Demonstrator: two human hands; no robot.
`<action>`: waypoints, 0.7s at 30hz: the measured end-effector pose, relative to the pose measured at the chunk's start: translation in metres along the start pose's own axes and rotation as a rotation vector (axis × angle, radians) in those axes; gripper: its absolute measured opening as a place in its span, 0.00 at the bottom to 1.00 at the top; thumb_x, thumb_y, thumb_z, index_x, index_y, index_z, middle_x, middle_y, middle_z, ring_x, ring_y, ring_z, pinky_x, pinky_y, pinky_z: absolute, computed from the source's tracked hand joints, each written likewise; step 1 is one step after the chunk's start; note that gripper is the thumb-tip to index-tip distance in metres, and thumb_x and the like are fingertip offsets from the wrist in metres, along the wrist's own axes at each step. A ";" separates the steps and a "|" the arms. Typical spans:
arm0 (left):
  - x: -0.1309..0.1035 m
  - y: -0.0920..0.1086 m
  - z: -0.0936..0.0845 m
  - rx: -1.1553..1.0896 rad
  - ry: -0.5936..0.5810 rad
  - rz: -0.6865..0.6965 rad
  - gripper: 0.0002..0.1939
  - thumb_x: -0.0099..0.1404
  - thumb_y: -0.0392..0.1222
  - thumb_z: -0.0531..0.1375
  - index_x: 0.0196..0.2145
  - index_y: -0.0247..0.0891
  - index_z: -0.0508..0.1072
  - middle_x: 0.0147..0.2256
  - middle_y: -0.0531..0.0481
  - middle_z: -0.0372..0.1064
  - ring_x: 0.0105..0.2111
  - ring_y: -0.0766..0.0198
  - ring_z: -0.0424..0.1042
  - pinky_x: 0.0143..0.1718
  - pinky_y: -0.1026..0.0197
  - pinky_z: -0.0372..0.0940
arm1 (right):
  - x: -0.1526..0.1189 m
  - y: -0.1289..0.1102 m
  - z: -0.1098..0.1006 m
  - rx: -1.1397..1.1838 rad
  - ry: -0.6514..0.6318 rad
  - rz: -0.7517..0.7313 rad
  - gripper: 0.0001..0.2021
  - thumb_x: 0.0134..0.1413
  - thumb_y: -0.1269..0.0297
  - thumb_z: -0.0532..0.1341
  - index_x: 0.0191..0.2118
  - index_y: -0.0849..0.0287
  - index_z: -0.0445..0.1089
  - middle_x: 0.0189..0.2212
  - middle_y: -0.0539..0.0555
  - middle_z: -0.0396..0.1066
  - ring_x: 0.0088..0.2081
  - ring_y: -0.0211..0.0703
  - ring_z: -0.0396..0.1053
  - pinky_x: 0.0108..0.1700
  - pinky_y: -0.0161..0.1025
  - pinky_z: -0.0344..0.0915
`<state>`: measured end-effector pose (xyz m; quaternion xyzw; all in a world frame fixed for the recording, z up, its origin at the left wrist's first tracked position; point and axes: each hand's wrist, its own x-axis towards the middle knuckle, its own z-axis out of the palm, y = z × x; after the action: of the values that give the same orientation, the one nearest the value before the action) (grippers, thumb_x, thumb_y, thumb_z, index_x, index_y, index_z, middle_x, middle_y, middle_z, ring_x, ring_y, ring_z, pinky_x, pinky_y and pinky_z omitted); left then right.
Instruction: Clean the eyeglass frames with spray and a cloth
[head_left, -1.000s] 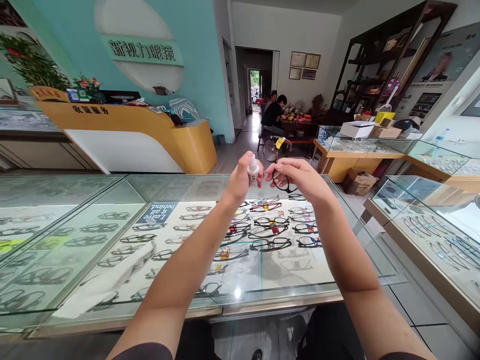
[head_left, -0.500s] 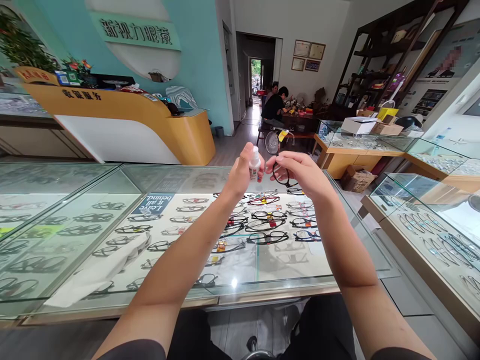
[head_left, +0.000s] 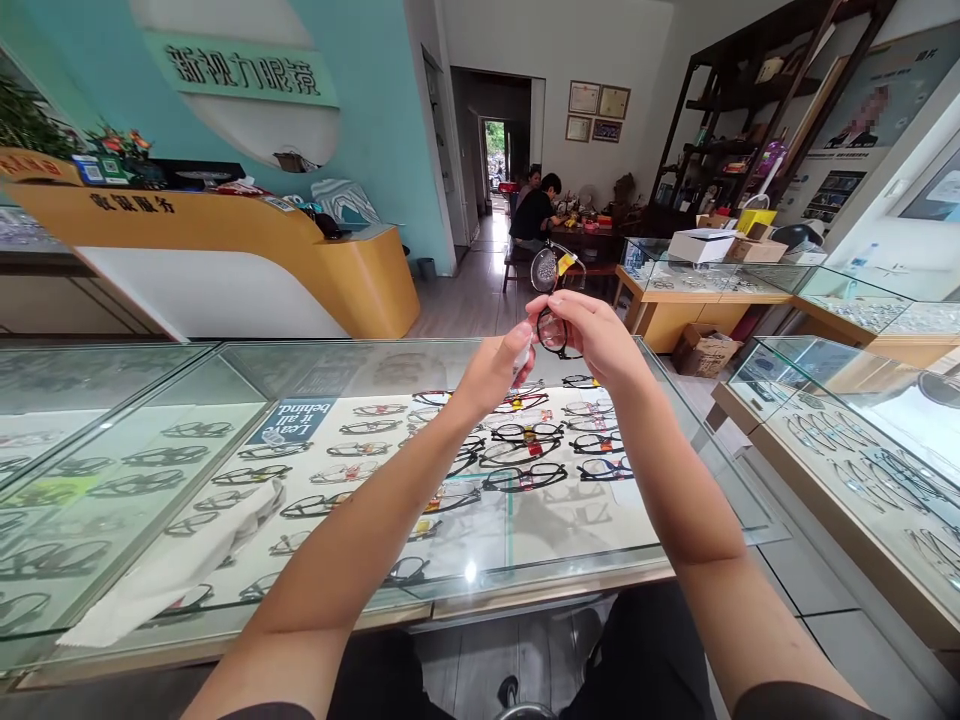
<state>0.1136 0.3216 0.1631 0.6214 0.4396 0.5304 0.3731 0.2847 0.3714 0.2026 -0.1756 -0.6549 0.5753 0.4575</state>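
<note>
My left hand [head_left: 487, 372] is closed around a small white spray bottle [head_left: 523, 358], now mostly hidden by my fingers and thumb. Between the fingers of my right hand [head_left: 600, 338] is a pair of dark-rimmed eyeglasses [head_left: 553, 332], held on end with one lens above the other. Droplet-like spots cover the upper lens, and a yellow tag [head_left: 566, 264] hangs beside it. Both hands are close together above the glass display case [head_left: 480, 560], the bottle next to the lower lens. Rows of eyeglasses [head_left: 525, 476] lie inside the case.
A crumpled white cloth or paper [head_left: 172, 570] lies on the case top at the left. Another glass display case [head_left: 847, 480] stands at the right. Beyond are a curved reception counter [head_left: 360, 275] and two people [head_left: 534, 215] at a table. Below me is a stool's metal part [head_left: 521, 708].
My left hand has tilted the bottle, which stood upright before, and brought it against the glasses. The glasses have turned slightly in my right hand. The view has swung a little to the right.
</note>
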 end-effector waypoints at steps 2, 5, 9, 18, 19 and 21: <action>0.000 -0.001 0.000 -0.033 0.039 -0.014 0.34 0.70 0.74 0.53 0.23 0.41 0.67 0.24 0.49 0.64 0.24 0.64 0.63 0.28 0.58 0.61 | 0.000 0.000 0.002 0.007 -0.009 0.004 0.14 0.59 0.49 0.72 0.39 0.56 0.83 0.36 0.52 0.78 0.35 0.37 0.73 0.35 0.35 0.67; -0.001 0.000 0.001 -0.095 0.048 -0.012 0.34 0.68 0.76 0.56 0.26 0.41 0.70 0.25 0.50 0.65 0.24 0.64 0.64 0.27 0.58 0.63 | 0.000 0.000 0.002 -0.001 -0.016 0.008 0.15 0.60 0.48 0.71 0.39 0.55 0.83 0.35 0.51 0.77 0.31 0.36 0.69 0.35 0.35 0.68; -0.001 0.004 -0.001 -0.151 0.014 -0.021 0.43 0.64 0.87 0.50 0.26 0.41 0.70 0.27 0.48 0.68 0.26 0.63 0.69 0.30 0.57 0.69 | -0.001 -0.001 0.001 0.003 0.003 0.013 0.17 0.60 0.46 0.71 0.41 0.55 0.82 0.36 0.52 0.79 0.33 0.37 0.70 0.36 0.35 0.70; 0.015 0.005 -0.062 -0.002 0.227 0.047 0.23 0.69 0.64 0.61 0.33 0.40 0.73 0.32 0.48 0.72 0.34 0.61 0.73 0.38 0.58 0.67 | -0.006 -0.007 -0.001 -0.003 0.021 -0.003 0.17 0.62 0.45 0.71 0.41 0.54 0.82 0.37 0.53 0.82 0.36 0.40 0.77 0.40 0.38 0.74; 0.018 0.002 -0.072 0.056 0.248 0.036 0.16 0.67 0.57 0.64 0.35 0.41 0.73 0.34 0.49 0.73 0.35 0.60 0.73 0.38 0.58 0.65 | -0.007 -0.009 0.000 -0.021 0.029 0.001 0.17 0.63 0.45 0.70 0.41 0.54 0.82 0.37 0.53 0.82 0.36 0.40 0.77 0.40 0.38 0.75; 0.025 -0.007 -0.092 0.150 0.309 0.002 0.09 0.64 0.46 0.64 0.39 0.41 0.73 0.37 0.49 0.73 0.37 0.60 0.71 0.38 0.59 0.63 | -0.009 -0.011 0.001 -0.055 0.041 0.001 0.17 0.64 0.44 0.70 0.41 0.54 0.82 0.37 0.54 0.81 0.37 0.40 0.77 0.41 0.39 0.75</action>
<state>0.0234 0.3467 0.1797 0.5591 0.5294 0.5857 0.2533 0.2917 0.3607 0.2087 -0.2004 -0.6610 0.5534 0.4654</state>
